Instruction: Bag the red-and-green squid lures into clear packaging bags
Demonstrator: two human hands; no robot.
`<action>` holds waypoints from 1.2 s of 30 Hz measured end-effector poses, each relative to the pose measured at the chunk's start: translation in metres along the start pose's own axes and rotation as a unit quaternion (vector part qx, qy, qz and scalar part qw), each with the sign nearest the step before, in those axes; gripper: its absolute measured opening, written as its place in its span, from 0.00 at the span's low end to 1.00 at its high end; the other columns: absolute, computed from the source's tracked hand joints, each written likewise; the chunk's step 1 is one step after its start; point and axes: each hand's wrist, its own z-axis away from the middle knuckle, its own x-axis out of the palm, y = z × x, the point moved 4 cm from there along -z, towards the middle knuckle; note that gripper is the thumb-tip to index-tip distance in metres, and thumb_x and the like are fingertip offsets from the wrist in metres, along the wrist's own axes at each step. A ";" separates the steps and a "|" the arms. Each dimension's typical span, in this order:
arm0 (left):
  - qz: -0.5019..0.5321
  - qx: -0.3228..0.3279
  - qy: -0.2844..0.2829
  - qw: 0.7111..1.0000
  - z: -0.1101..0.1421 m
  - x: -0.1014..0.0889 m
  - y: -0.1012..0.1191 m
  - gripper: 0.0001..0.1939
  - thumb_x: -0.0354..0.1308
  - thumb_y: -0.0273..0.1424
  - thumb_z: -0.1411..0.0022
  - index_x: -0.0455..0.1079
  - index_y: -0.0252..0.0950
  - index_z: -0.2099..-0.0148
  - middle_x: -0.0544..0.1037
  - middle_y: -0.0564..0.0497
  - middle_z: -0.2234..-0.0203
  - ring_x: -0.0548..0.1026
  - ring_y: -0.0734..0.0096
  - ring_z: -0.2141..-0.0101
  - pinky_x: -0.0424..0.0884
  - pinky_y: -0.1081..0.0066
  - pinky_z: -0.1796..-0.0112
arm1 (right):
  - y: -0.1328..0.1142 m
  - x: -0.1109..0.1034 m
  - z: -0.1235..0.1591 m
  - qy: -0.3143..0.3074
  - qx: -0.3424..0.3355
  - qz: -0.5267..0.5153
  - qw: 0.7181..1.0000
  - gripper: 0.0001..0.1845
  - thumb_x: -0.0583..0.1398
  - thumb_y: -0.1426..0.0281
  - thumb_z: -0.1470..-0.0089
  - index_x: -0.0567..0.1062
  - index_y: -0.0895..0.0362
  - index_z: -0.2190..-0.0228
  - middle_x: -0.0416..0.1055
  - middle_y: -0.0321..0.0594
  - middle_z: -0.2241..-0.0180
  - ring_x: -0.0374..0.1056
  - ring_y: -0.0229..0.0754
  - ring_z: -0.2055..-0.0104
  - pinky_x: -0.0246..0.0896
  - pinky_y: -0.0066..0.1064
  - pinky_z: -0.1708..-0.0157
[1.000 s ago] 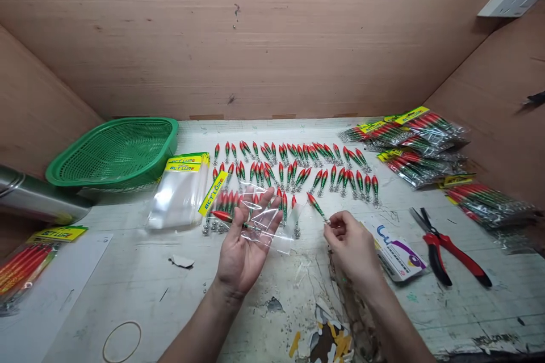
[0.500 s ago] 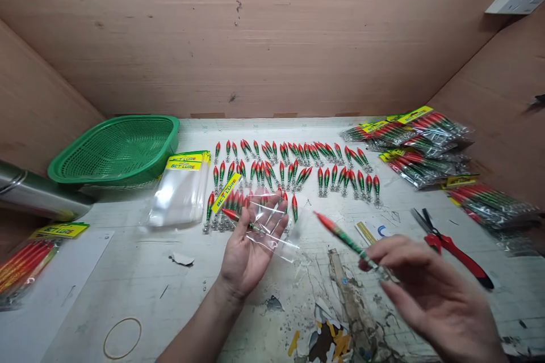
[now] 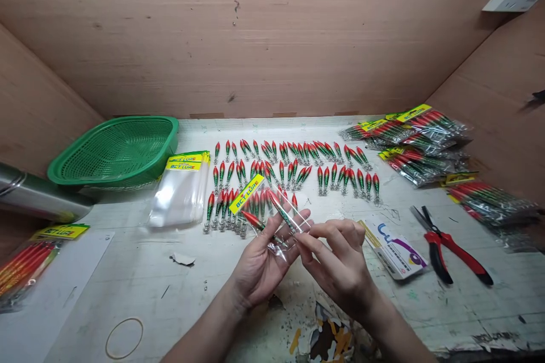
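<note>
A left hand (image 3: 261, 269), palm up, gripped a clear bag (image 3: 247, 195) beneath its thumb while the right hand (image 3: 340, 261) pinched a red-and-green lure (image 3: 281, 210) by its hooked end at the bag. Lure rows (image 3: 290, 174) crowded beyond; bare tabletop (image 3: 170, 289) spread left, a card (image 3: 394, 247) and pliers (image 3: 435, 232) bordering the right.

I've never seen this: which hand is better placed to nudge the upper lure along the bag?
Probably the right hand: it holds the upper fishing lure by its lower end, while the left hand supports the BCT LURE bag.
</note>
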 end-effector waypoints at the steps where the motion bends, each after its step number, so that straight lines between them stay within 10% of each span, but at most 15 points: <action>1: -0.003 0.003 0.006 1.000 0.000 -0.001 -0.001 0.23 0.48 0.35 0.32 0.59 0.35 0.37 0.72 0.39 0.46 0.70 0.59 0.46 0.60 0.59 0.42 | -0.001 0.001 0.000 0.008 0.003 0.006 1.000 0.09 0.61 0.77 0.47 0.74 0.54 0.62 0.73 0.39 0.68 0.64 0.42 0.64 0.53 0.38 0.61; 12: 0.017 0.091 0.021 0.996 0.001 -0.001 0.018 0.25 0.44 0.33 0.30 0.50 0.46 0.33 0.76 0.49 0.49 0.75 0.68 0.51 0.63 0.63 0.44 | 0.019 -0.010 0.001 0.153 0.178 -0.158 0.959 0.13 0.59 0.78 0.47 0.71 0.52 0.60 0.67 0.42 0.62 0.65 0.45 0.58 0.62 0.41 0.61; 18: 0.042 0.155 0.026 0.987 0.003 -0.007 0.044 0.24 0.44 0.33 0.31 0.52 0.51 0.34 0.77 0.54 0.50 0.75 0.72 0.52 0.62 0.67 0.44 | 0.050 0.048 0.007 -0.169 0.348 -0.119 0.914 0.07 0.58 0.68 0.48 0.68 0.54 0.77 0.67 0.37 0.74 0.63 0.39 0.74 0.58 0.31 0.76; 24: 0.099 0.128 0.015 0.987 0.001 -0.010 0.039 0.25 0.41 0.45 0.32 0.56 0.48 0.35 0.80 0.54 0.54 0.76 0.72 0.54 0.66 0.70 0.48 | 0.045 0.077 0.018 -0.188 0.400 -0.061 0.895 0.08 0.60 0.71 0.55 0.64 0.54 0.79 0.64 0.36 0.76 0.62 0.40 0.75 0.50 0.29 0.78; 33: 0.107 0.122 0.057 0.985 0.002 -0.003 0.035 0.23 0.40 0.39 0.30 0.58 0.45 0.36 0.81 0.54 0.57 0.78 0.74 0.58 0.70 0.72 0.53 | 0.081 -0.012 0.043 -0.154 0.472 -0.264 0.827 0.12 0.60 0.59 0.51 0.73 0.56 0.72 0.70 0.38 0.78 0.67 0.40 0.79 0.63 0.30 0.81; 36: 0.099 0.120 0.052 0.986 0.000 -0.004 0.031 0.22 0.41 0.39 0.30 0.63 0.44 0.39 0.80 0.53 0.56 0.78 0.71 0.57 0.71 0.70 0.54 | 0.062 -0.050 0.032 -0.123 0.372 -0.296 0.871 0.11 0.64 0.61 0.52 0.74 0.55 0.69 0.71 0.38 0.76 0.68 0.39 0.78 0.64 0.26 0.82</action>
